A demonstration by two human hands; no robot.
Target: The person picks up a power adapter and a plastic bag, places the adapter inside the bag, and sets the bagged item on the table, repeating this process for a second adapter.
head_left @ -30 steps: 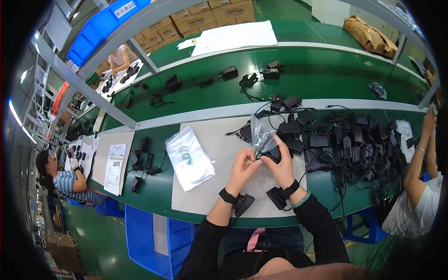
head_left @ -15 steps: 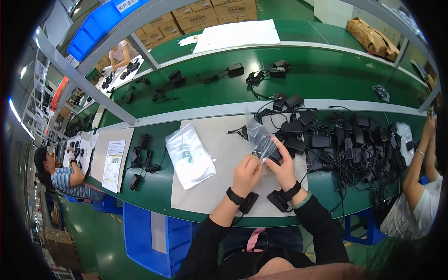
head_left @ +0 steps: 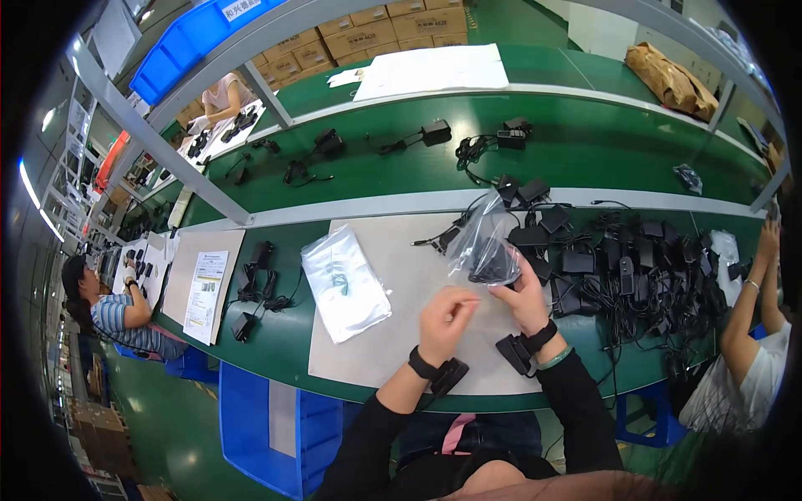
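Observation:
My right hand grips a clear plastic bag with a black power adapter and its coiled cable inside. The bag's loose upper end points away from me. Just left of it, my left hand is off the bag, its fingers curled in with nothing visible in them. Both hands are above a beige mat. A stack of flat clear bags lies on the mat's left side. Beyond and right of my right hand, loose black adapters with tangled cables form a large heap.
A printed sheet and several adapters lie left on the green bench. A metal rail runs behind the mat, with more adapters beyond. A blue bin stands below left. Co-workers sit at both sides.
My left hand has let go of the bag and drawn back toward me. My right hand has moved slightly right with the bagged adapter, and the bag now shows more fully spread.

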